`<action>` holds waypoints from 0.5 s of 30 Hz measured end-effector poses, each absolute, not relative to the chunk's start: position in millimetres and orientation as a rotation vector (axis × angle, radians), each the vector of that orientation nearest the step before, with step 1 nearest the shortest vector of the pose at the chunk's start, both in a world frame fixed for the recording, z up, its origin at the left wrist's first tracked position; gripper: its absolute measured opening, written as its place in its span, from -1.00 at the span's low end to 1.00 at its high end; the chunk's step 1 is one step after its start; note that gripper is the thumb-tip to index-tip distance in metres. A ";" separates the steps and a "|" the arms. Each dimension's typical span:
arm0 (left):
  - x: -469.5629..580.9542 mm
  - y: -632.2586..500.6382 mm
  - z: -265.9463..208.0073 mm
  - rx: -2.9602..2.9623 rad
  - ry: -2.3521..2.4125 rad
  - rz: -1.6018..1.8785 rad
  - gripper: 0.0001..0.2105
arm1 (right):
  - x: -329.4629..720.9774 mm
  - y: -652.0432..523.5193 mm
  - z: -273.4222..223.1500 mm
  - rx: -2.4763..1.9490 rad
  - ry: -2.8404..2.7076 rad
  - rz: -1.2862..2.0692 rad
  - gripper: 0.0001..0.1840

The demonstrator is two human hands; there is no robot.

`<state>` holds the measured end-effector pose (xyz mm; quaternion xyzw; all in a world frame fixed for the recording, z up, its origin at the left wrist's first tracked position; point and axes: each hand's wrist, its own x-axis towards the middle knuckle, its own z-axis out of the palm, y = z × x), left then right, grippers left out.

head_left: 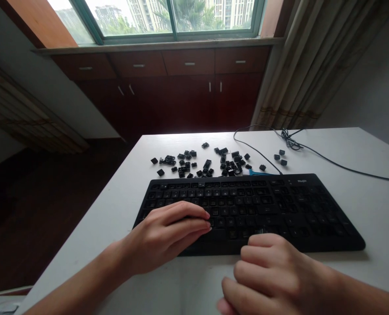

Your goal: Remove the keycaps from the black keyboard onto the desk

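Observation:
A black keyboard (266,221) lies on the white table, with keycaps gone from several places and bare sockets showing. My left hand (168,229) rests over its left half, fingers stretched out close together, fingertips on the keys near the middle. Nothing shows in that hand. At the front edge of the keyboard, my right hand (269,271) is curled into a fist with the knuckles up. A small pale streaked patch (262,231) shows just beyond its knuckles; I cannot make out what it is. Whatever the right fingers hold, if anything, is hidden.
Loose black keycaps (207,164) are scattered behind the keyboard, and a few more keycaps (281,157) sit farther right. A blue brush (255,173) with white bristles lies against the keyboard's back edge. The cable (291,142) is bundled at the back right.

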<state>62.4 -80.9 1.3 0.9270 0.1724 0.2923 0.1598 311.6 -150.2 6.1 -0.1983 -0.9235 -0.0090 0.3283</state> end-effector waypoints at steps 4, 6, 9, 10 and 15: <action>67.7 -83.7 3.5 2.480 0.506 0.892 -0.64 | 317.6 -144.0 8.5 -0.739 -2.348 0.010 -0.87; 71.1 -86.6 4.4 2.341 0.551 0.913 -0.66 | 320.5 -140.9 5.9 -0.812 -2.307 0.016 -0.75; 75.0 -92.0 4.5 2.122 0.614 0.923 -0.66 | 323.0 -138.1 2.2 -0.813 -2.292 0.031 -0.73; 75.9 -93.7 4.2 2.063 0.621 0.915 -0.66 | 323.5 -137.9 1.7 -0.795 -2.299 0.043 -0.73; 78.3 -98.1 2.3 1.854 0.607 0.833 -0.68 | 325.7 -139.7 3.9 -0.746 -2.346 0.102 -0.71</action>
